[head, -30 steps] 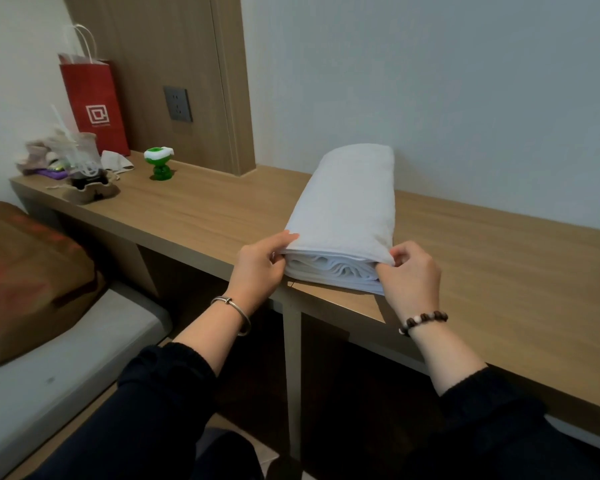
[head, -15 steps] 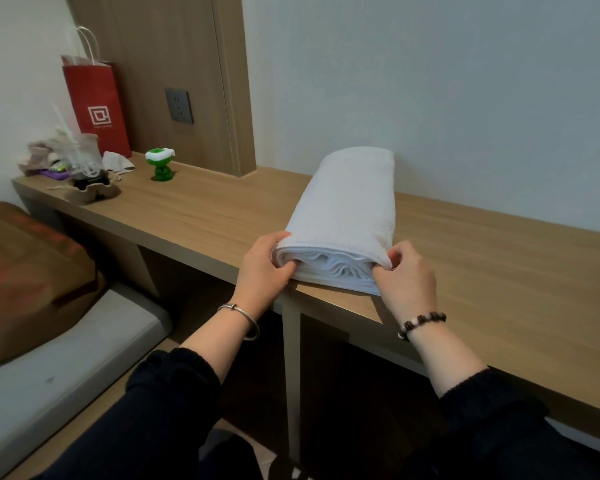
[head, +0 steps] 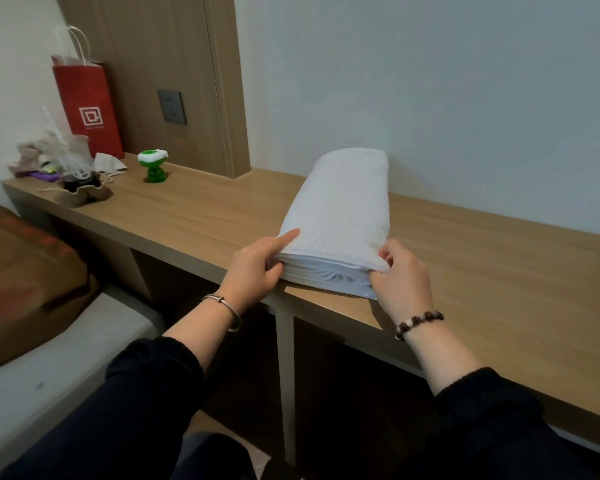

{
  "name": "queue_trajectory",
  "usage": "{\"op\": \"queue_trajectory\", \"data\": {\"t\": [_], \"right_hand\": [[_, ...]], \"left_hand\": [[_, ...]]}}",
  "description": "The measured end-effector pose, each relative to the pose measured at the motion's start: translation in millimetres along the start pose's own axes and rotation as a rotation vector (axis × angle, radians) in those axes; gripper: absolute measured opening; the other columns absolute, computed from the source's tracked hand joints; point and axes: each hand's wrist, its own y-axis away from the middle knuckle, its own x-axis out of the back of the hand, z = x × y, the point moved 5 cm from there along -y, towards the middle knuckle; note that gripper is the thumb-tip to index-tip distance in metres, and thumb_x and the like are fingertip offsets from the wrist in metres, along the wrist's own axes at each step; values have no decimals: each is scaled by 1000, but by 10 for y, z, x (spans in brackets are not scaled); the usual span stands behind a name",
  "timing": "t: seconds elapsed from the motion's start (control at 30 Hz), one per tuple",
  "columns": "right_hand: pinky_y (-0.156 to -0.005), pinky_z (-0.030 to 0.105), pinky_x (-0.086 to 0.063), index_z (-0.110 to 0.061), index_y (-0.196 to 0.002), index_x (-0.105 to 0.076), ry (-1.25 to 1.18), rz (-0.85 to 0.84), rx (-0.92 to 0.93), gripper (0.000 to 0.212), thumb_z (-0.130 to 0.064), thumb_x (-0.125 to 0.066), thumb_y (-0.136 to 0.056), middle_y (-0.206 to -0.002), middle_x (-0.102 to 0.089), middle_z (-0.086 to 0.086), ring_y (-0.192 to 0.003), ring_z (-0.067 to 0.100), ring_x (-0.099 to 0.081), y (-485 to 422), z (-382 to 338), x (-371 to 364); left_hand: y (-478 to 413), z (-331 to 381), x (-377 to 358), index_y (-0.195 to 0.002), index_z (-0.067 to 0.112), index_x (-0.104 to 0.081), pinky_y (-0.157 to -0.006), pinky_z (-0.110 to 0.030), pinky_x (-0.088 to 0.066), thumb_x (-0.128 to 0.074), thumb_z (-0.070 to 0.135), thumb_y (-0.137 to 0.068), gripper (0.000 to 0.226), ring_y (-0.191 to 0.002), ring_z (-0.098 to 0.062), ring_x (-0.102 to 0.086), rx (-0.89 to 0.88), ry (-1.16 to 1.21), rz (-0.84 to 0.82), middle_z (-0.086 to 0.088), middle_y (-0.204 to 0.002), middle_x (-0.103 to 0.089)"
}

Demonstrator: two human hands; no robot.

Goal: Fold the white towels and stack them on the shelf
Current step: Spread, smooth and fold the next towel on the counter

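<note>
A stack of folded white towels (head: 343,209) lies on the long wooden shelf (head: 482,271), its far end against the wall and its near end at the shelf's front edge. My left hand (head: 257,268) grips the near left corner of the stack, index finger laid along the top towel and thumb against the folded layers. My right hand (head: 404,277) pinches the near right corner, fingers curled round the top towel's edge.
At the shelf's far left stand a red paper bag (head: 89,105), a small green figure (head: 152,166), a cloth mask and a cluttered tray (head: 80,192). A wall socket (head: 172,106) sits above. A bed with a brown pillow (head: 25,282) is lower left.
Both hands stay at the near end of the stack and have shifted their hold on its corners. The left index finger now lies out along the top towel.
</note>
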Motion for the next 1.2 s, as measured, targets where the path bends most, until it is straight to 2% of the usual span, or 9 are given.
{"op": "queue_trajectory", "data": {"t": [0.2,0.33,0.43,0.53,0.63,0.73,0.9,1.0,1.2], "right_hand": [[-46,12,-21,-26,-70,-37,181,-108,224,29,-20,-62,-84,-63,-42,-14,-55,-3,-38,198,-183,52],[-51,21,-35,-21,-73,-48,186,-277,426,20,-32,-57,-88,-68,-51,-7,-62,12,-49,309,-517,-135],[-63,28,-42,-11,-85,-62,7,-295,499,19,-24,-51,-94,-80,-59,-3,-71,13,-54,244,-657,-96],[-77,30,-45,-9,-106,-62,63,-48,526,29,1,-53,-80,-104,-55,3,-92,19,-54,23,-533,71],[-106,36,-27,-16,-135,-45,368,-151,481,66,1,-62,-74,-139,-38,10,-129,28,-33,-318,-304,12],[-116,42,-10,-24,-146,-30,574,-271,500,75,-4,-62,-81,-152,-28,7,-141,25,-21,-547,-148,-81],[-110,42,-24,-4,-94,-64,609,-144,727,20,2,-59,-76,-94,-63,15,-95,33,-58,-614,-313,-99],[-76,40,-46,-1,-72,-59,539,-117,803,16,10,-65,-62,-73,-60,17,-71,35,-57,-514,-462,-86],[-74,27,-36,-5,-97,-65,456,-279,845,20,-17,-66,-81,-98,-58,8,-92,22,-50,-326,-545,-106]], "left_hand": [[75,-61,103,-137,28,-48,-70,-38,-57,-62,10,-81,61,-89,-24,-65,-127,-341,57,1,-136,-52],[-34,-286,282,-139,33,-45,-94,-39,-50,-57,14,-88,55,-118,-21,-55,104,-361,57,1,-145,-43],[-168,-273,410,-141,33,-41,-111,-43,-29,-55,14,-90,56,-138,-24,-30,185,-392,-37,-1,-154,-27],[-231,122,409,-138,25,-48,-114,-35,-15,-44,5,-91,51,-141,-21,-25,-81,-299,-31,1,-152,-33],[-235,526,180,-140,25,-44,-113,-31,-15,-36,30,-100,41,-140,-17,-26,-112,-205,-137,5,-149,-39],[-187,675,-206,-150,28,-21,-116,-47,-10,-34,53,-94,63,-145,-22,-11,-167,-534,-320,5,-158,-18],[-161,583,-191,-146,33,-29,-115,-48,-7,-43,43,-83,65,-144,-18,-12,-228,-552,-325,10,-155,-25],[-216,450,48,-134,29,-48,-115,-41,-15,-37,36,-74,62,-139,-13,-25,-125,-346,-351,9,-145,-41],[-555,387,217,-98,17,-66,-89,-39,-43,-36,22,-88,32,-106,-25,-53,105,-168,-126,-3,-105,-65]]}}
